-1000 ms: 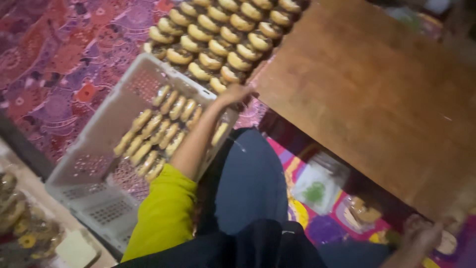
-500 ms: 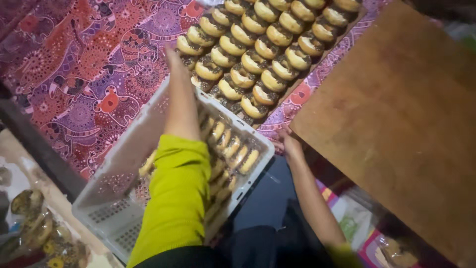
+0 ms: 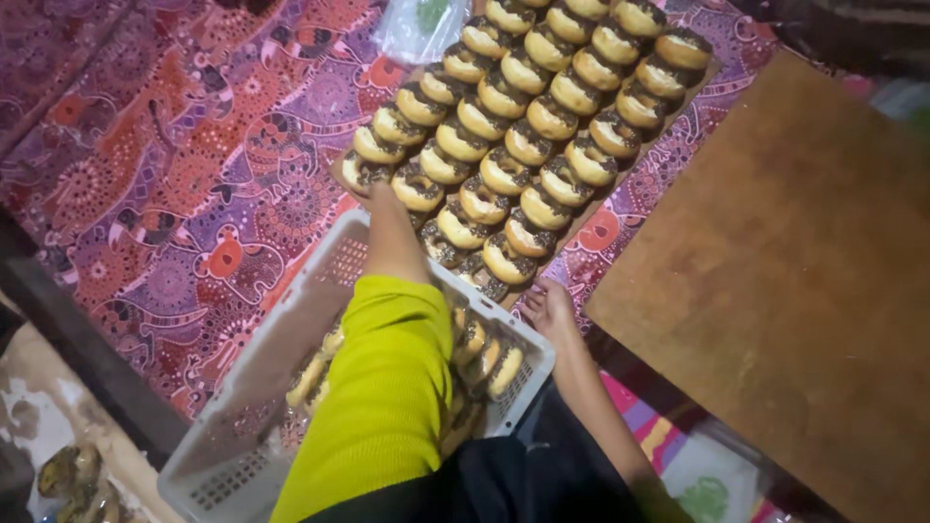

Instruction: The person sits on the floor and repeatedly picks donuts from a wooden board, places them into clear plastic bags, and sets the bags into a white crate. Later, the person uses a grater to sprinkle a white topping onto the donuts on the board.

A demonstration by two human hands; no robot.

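Rows of ring donuts with dark topping lie on a flat tray on a patterned purple cloth. My left hand, on a yellow-green sleeve, reaches over a white plastic basket to the tray's near-left corner. Its fingers are among the nearest donuts and hidden from me. The basket holds donuts standing on edge. My right hand rests with fingers spread at the tray's near edge, beside the basket's right corner, holding nothing that I can see.
A brown wooden board lies at the right, close to my right arm. A clear plastic bag sits beyond the tray at the top. Dark fried pieces show at the bottom left, past a dark ledge.
My left hand left the donuts in the basket and stretched forward to the tray's near-left corner. My right hand came in to the tray's near edge. The view moved closer.
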